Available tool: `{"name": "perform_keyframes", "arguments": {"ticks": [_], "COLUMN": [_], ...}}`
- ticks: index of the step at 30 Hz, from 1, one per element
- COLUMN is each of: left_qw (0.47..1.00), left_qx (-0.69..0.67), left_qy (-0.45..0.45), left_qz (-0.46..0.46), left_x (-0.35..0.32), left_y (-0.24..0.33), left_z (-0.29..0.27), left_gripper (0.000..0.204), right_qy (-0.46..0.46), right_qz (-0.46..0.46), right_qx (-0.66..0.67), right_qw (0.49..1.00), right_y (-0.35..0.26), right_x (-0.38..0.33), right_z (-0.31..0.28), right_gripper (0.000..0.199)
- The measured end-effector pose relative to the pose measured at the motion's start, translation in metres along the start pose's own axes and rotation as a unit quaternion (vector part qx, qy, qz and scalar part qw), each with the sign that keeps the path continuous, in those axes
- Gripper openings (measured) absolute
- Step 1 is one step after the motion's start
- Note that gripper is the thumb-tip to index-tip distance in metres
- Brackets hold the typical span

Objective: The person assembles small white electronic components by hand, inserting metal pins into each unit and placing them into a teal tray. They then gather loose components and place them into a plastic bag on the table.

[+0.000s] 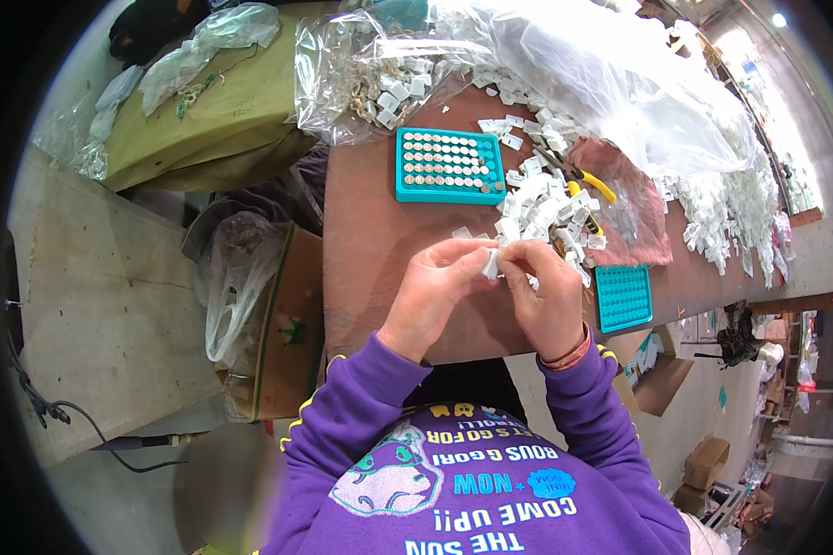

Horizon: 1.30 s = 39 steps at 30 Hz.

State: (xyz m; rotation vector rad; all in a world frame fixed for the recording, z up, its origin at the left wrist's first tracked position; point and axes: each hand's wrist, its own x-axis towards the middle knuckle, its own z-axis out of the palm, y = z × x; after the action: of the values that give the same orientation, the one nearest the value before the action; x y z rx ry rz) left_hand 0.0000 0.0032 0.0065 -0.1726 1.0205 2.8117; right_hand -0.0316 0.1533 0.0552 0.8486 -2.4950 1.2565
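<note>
Single view, head-worn fisheye, left of a side-by-side pair. Looks steeply down over the wearer's chest onto a brown table (370, 231). Left hand (432, 291) and right hand (548, 301) sit close, near frame centre. Table edges bow toward the dark round rim. Floor and cardboard boxes (703, 458) lie far below at lower right; no second view supplied for overlap

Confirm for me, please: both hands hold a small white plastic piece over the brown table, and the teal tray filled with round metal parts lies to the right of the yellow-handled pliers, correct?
Not quite. In the head view the filled teal tray lies to the left of the yellow-handled pliers. The rest holds: left hand and right hand hold the small white plastic piece over the brown table.
</note>
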Motion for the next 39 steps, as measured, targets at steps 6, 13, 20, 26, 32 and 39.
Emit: {"name": "perform_keyframes", "arguments": {"ticks": [6,13,20,26,32,39], "left_qw": [1.000,1.000,1.000,1.000,1.000,0.998], "left_qx": [0.020,-0.013,-0.014,-0.028,-0.020,0.063], "left_qy": [0.011,-0.001,0.000,0.009,-0.014,0.007], "left_qz": [-0.007,-0.009,-0.006,-0.008,0.003,0.027], "left_x": [-0.001,0.002,0.002,0.002,0.001,-0.005], "left_y": [0.001,-0.001,-0.002,-0.002,-0.003,-0.004], "left_z": [0.000,-0.004,-0.005,-0.003,-0.005,0.005], "left_gripper": [0.030,0.030,0.028,0.026,0.025,0.026], "right_qy": [0.004,0.007,-0.017,-0.027,-0.044,-0.016], "right_qz": [0.062,0.014,-0.020,0.065,-0.031,0.028], "right_qx": [0.072,0.015,-0.063,0.039,-0.095,-0.033], "right_qw": [0.995,1.000,0.998,0.997,0.994,0.999], "right_y": [-0.001,0.003,-0.003,-0.004,-0.006,-0.010], "right_x": [-0.004,-0.002,-0.001,0.002,-0.002,-0.002], "right_z": [0.002,0.002,0.006,0.001,0.005,-0.012], "right_gripper": [0.009,0.009,0.007,0.008,0.006,0.011]}}
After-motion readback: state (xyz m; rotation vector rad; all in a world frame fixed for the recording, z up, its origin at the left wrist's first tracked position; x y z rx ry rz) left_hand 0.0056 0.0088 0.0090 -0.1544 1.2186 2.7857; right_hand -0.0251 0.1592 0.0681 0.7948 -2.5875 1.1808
